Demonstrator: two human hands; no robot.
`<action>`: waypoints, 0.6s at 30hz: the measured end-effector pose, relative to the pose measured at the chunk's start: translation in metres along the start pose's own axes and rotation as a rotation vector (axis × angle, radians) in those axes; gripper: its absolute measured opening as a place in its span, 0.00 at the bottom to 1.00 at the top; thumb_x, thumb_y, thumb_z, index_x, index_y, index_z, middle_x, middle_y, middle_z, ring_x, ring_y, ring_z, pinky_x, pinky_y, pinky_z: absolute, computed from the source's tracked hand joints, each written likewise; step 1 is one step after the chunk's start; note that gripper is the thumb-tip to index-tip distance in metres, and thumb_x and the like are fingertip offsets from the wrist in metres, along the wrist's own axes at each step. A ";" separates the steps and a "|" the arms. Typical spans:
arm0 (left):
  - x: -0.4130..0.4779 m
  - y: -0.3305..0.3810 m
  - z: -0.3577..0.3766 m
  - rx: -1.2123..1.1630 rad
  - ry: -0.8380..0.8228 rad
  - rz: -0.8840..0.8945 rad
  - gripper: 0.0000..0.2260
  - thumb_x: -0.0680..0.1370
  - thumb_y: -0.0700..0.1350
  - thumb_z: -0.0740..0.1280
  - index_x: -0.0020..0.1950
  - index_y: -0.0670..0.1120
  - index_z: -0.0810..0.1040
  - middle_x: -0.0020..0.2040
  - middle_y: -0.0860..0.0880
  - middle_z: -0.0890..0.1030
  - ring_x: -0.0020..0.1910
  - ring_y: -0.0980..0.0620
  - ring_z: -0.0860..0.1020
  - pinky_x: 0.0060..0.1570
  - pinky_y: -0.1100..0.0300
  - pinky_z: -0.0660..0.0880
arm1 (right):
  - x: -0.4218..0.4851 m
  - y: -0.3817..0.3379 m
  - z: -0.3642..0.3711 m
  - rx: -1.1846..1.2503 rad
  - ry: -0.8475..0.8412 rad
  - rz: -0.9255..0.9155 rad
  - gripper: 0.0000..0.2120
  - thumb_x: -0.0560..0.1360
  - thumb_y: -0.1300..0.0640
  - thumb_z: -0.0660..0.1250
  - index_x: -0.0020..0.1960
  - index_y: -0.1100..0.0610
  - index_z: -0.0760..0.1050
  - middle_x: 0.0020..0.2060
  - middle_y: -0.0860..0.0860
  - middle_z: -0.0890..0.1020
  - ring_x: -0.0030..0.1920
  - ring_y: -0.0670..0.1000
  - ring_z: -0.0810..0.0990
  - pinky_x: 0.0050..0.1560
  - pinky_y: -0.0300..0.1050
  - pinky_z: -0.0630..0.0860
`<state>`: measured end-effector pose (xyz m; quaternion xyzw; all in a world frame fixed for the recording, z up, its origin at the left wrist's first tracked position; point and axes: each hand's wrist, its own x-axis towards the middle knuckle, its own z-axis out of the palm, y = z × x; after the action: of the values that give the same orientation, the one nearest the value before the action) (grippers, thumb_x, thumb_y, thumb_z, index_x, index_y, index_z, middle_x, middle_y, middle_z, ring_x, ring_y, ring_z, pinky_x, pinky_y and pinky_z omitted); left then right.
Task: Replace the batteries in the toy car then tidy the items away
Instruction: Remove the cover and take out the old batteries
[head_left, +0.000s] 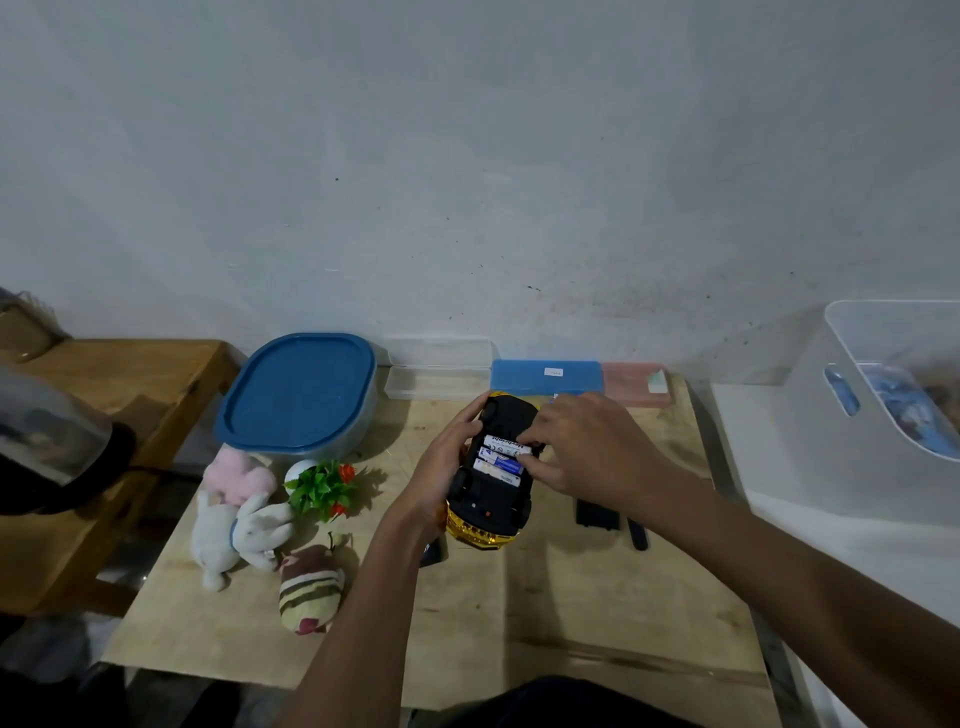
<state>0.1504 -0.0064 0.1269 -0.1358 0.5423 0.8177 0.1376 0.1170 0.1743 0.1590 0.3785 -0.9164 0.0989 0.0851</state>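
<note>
A yellow toy car (485, 527) lies upside down on the wooden table (545, 613), its black underside up and the battery bay uncovered. Three white and blue batteries (501, 460) lie side by side in the bay. My left hand (449, 457) grips the car's left side. My right hand (582, 441) comes over from the right, its fingertips pressing on the right ends of the batteries. A flat black piece, probably the battery cover (597, 514), lies right of the car, with a black screwdriver (638, 535) beside it.
A blue-lidded tub (298, 395) stands at the back left. Clear (439, 382), blue (545, 376) and pink (636, 384) cases line the wall. Plush toys (234, 519), a small potted plant (322, 488) and a striped plush (309, 592) sit left. A white bin (883, 395) stands right.
</note>
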 end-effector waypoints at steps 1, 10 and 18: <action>0.000 -0.001 -0.001 0.004 0.006 0.004 0.16 0.84 0.43 0.57 0.67 0.56 0.76 0.61 0.47 0.83 0.56 0.43 0.82 0.53 0.49 0.78 | 0.000 0.000 0.001 -0.018 0.005 -0.002 0.11 0.73 0.44 0.66 0.48 0.47 0.84 0.39 0.45 0.83 0.42 0.49 0.80 0.40 0.44 0.65; 0.004 -0.008 -0.005 0.020 0.033 -0.012 0.16 0.83 0.45 0.58 0.67 0.58 0.77 0.64 0.46 0.82 0.62 0.40 0.80 0.64 0.43 0.73 | 0.001 -0.002 -0.001 0.072 0.035 0.039 0.08 0.67 0.47 0.68 0.41 0.49 0.82 0.34 0.43 0.81 0.37 0.47 0.78 0.44 0.46 0.73; 0.005 -0.003 -0.003 -0.090 -0.001 -0.002 0.18 0.82 0.44 0.59 0.72 0.54 0.74 0.64 0.40 0.81 0.57 0.40 0.81 0.60 0.45 0.75 | -0.001 -0.008 0.003 0.611 0.180 0.239 0.09 0.73 0.49 0.72 0.51 0.51 0.82 0.42 0.41 0.80 0.45 0.41 0.74 0.47 0.38 0.71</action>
<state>0.1474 -0.0073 0.1213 -0.1420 0.5047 0.8411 0.1325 0.1227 0.1686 0.1569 0.2660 -0.8710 0.4114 0.0361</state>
